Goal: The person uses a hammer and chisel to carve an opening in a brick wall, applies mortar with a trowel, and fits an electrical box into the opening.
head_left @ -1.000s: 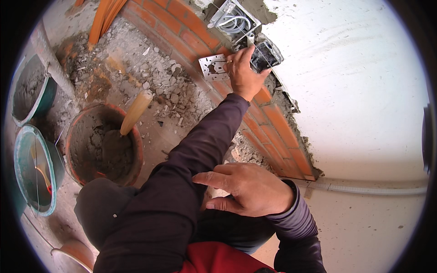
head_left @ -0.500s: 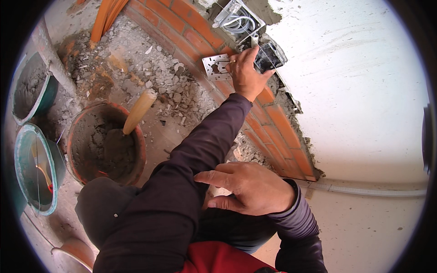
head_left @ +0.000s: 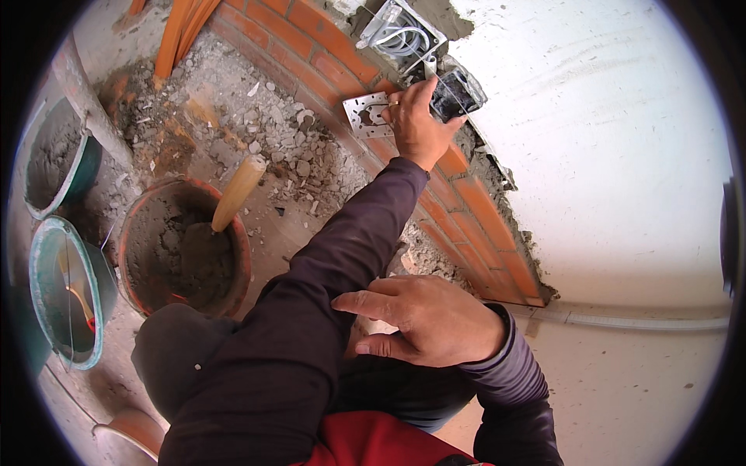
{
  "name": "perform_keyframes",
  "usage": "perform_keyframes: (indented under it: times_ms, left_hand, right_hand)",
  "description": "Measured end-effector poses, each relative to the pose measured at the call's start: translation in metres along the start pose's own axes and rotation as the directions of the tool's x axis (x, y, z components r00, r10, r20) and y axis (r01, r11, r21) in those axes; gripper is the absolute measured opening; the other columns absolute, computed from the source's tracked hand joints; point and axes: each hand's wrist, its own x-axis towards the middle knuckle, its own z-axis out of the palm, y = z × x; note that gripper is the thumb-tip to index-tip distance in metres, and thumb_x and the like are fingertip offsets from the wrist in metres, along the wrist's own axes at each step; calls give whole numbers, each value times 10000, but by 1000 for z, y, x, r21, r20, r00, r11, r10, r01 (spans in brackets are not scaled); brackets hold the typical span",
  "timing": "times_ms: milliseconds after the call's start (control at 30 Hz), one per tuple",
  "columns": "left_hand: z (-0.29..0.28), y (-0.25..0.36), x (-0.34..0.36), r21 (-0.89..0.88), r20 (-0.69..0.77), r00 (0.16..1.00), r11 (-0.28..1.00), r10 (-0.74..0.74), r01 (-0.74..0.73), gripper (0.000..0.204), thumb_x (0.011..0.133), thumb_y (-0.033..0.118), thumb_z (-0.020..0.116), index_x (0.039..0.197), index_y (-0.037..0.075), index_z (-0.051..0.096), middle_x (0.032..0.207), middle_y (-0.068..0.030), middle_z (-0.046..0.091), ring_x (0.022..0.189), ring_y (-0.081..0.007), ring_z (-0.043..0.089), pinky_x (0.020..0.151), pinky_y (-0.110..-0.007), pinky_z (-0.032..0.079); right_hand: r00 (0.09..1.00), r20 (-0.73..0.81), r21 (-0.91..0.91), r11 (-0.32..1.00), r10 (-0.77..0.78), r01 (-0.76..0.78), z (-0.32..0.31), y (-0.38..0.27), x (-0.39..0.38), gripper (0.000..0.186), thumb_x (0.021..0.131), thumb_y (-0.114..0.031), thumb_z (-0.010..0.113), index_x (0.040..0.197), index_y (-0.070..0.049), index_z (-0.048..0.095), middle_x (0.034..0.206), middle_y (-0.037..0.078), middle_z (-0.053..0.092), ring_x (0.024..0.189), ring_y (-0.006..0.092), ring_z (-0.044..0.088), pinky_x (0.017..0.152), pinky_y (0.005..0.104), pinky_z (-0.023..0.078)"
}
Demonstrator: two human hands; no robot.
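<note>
"What's in front of you?"
"White wall [head_left: 598, 163] on my right, bricks [head_left: 480, 210] along its edge, bucket [head_left: 148, 225] off to my left."
"And the hands?"
"Here's my right hand [head_left: 431, 322], thumb and forefinger parted, holding nothing. My left hand [head_left: 420, 128] is up, thumb and forefinger bracketing the box [head_left: 457, 95]; squeezing or not, I can't tell. Box sits at the wall's broken edge, plate [head_left: 360, 103] just beside my left knuckles."

Bare, ringed left hand [head_left: 423, 128]: stretched forward with thumb [head_left: 454, 127] and forefinger [head_left: 425, 92] apart
Bare right hand [head_left: 427, 322]: held palm down, pointing left
</note>
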Motion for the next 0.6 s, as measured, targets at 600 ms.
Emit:
perform_keyframes:
  times_ms: [600]
  left_hand:
    - [-87,26,3,458,391,908,888,-152,-49,762,596,429,850,1219,79,588,1192,-144,547,1161,-330,516,1026,-501,369]
  right_hand:
    - [970,-158,-73,982,-185,176,-25,-17,-46,471,893,-291,683,1259,-21,562,882,155,610,808,364,621,717,450,505]
